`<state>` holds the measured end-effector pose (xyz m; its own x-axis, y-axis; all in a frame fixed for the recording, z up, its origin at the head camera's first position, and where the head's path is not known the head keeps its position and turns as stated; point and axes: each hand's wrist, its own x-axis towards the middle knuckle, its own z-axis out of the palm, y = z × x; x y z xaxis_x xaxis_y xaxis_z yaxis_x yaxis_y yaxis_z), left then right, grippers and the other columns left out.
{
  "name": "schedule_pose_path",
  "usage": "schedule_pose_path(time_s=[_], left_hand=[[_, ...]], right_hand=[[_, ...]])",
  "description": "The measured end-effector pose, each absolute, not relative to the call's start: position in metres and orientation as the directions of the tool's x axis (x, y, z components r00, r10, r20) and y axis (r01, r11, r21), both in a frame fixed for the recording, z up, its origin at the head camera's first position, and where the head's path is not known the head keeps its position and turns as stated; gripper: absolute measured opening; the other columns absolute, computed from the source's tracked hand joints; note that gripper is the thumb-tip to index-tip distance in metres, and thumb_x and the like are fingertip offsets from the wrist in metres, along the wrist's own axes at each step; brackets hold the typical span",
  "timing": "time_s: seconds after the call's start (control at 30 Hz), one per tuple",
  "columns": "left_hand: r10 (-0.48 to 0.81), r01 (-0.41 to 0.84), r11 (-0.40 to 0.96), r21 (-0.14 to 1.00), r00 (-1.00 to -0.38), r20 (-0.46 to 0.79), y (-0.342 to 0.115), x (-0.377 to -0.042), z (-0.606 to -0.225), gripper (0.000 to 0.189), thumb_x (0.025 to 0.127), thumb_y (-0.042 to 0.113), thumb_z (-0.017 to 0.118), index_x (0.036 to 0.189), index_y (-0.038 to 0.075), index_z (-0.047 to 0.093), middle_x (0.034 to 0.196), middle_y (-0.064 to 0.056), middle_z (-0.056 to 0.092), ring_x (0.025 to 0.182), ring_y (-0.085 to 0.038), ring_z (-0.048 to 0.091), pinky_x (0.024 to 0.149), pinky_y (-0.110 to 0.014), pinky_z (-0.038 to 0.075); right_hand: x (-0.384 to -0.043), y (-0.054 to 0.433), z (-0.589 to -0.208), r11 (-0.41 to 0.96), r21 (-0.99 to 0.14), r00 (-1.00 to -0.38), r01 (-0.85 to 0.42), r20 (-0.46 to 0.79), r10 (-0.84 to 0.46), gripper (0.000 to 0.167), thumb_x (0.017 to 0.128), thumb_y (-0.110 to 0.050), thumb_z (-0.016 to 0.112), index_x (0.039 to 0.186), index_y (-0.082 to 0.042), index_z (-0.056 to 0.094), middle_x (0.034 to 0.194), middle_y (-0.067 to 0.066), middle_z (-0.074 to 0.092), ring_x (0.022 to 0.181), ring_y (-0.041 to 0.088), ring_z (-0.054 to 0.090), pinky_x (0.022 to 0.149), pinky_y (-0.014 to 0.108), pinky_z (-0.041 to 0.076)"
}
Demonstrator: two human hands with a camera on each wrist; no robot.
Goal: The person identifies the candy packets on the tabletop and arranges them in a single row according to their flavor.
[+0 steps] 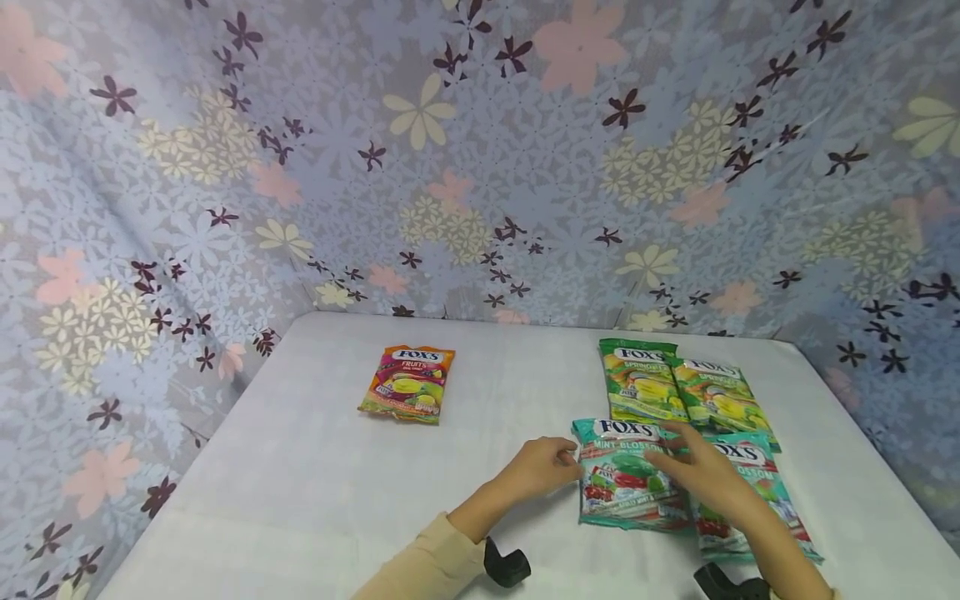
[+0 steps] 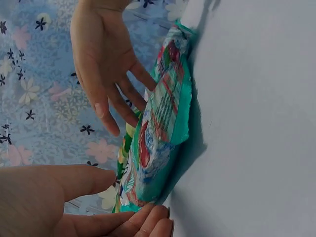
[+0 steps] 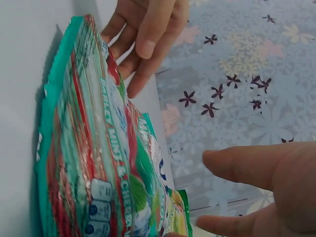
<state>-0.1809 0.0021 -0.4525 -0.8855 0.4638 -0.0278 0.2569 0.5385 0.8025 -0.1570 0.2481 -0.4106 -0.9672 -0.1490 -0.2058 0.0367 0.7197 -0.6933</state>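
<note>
A teal Fox's Mint Blossom candy packet (image 1: 628,479) lies face up on the white table, its right side overlapping a second Mint Blossom packet (image 1: 776,500). At its left edge is my left hand (image 1: 542,468); in the left wrist view the fingertips (image 2: 155,217) touch or nearly touch the packet, thumb apart. Over its upper right part hovers my right hand (image 1: 708,477), fingers spread. The right wrist view shows that thumb (image 3: 232,160) clear of the packet; how far the other fingers reach against it is partly cut off.
Two green Fox's Spring Tea packets (image 1: 643,383) (image 1: 723,396) lie overlapping behind the teal ones. An orange and purple Fox's Fruits packet (image 1: 411,385) lies at the back left of the white table (image 1: 300,475). Floral cloth (image 1: 480,167) hangs around the back and sides.
</note>
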Motion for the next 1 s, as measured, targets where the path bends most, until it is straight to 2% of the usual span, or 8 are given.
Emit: schedule_pose_path(time_s=[0.23,0.47,0.57,0.67,0.8,1.0], left_hand=[[0.484,0.277,0.541,0.794,-0.875,-0.025,0.0061,-0.1792,-0.4530,0.041,0.089,0.020,0.067,0.121,-0.006,0.064,0.088,-0.001,0.067,0.067,-0.002,0.050,0.060,-0.018,0.043],[0.488,0.220,0.497,0.839,-0.871,-0.061,0.0100,-0.1814,-0.4566,0.035,0.091,0.017,0.065,0.118,-0.005,0.065,0.076,0.005,0.063,0.055,-0.002,0.051,0.051,-0.017,0.039],[0.473,0.169,0.469,0.867,-0.877,-0.085,0.0111,-0.1824,-0.4563,0.037,0.091,0.017,0.066,0.119,-0.006,0.065,0.077,0.006,0.065,0.058,-0.002,0.056,0.056,-0.018,0.043],[0.453,0.124,0.449,0.885,-0.885,-0.106,0.0111,-0.1836,-0.4564,0.039,0.090,0.018,0.067,0.121,-0.006,0.063,0.081,0.004,0.068,0.065,-0.004,0.062,0.066,-0.019,0.047],[0.434,0.110,0.461,0.881,-0.893,-0.116,0.0099,-0.1851,-0.4568,0.039,0.090,0.021,0.067,0.121,-0.004,0.064,0.085,0.002,0.070,0.075,-0.004,0.062,0.075,-0.021,0.049],[0.419,0.120,0.479,0.869,-0.902,-0.107,0.0084,-0.1846,-0.4544,0.039,0.090,0.023,0.068,0.119,-0.003,0.066,0.088,0.000,0.071,0.080,-0.005,0.060,0.075,-0.023,0.048]], right_hand=[[-0.1587,0.2499,-0.4126,0.744,-0.667,-0.956,0.042,-0.243,-0.163,0.078,0.097,-0.041,0.057,0.143,0.012,0.025,0.128,0.039,0.045,0.109,0.050,0.052,0.076,0.053,0.050],[-0.1599,0.2498,-0.4125,0.747,-0.663,-0.948,0.049,-0.266,-0.174,0.078,0.098,-0.042,0.054,0.144,0.013,0.023,0.132,0.042,0.040,0.115,0.053,0.048,0.078,0.054,0.050],[-0.1597,0.2497,-0.4117,0.736,-0.675,-0.945,0.055,-0.273,-0.179,0.078,0.098,-0.043,0.054,0.144,0.012,0.023,0.134,0.041,0.039,0.117,0.054,0.045,0.078,0.054,0.050],[-0.1585,0.2500,-0.4113,0.714,-0.696,-0.942,0.073,-0.283,-0.181,0.079,0.098,-0.043,0.054,0.145,0.011,0.022,0.137,0.041,0.035,0.119,0.055,0.043,0.079,0.054,0.050],[-0.1553,0.2517,-0.4119,0.649,-0.753,-0.942,0.104,-0.284,-0.179,0.076,0.098,-0.040,0.054,0.146,0.010,0.021,0.138,0.041,0.032,0.117,0.053,0.046,0.078,0.049,0.052],[-0.1513,0.2535,-0.4129,0.565,-0.811,-0.942,0.154,-0.293,-0.163,0.074,0.099,-0.035,0.056,0.147,0.007,0.019,0.138,0.042,0.029,0.114,0.051,0.049,0.078,0.045,0.054]])
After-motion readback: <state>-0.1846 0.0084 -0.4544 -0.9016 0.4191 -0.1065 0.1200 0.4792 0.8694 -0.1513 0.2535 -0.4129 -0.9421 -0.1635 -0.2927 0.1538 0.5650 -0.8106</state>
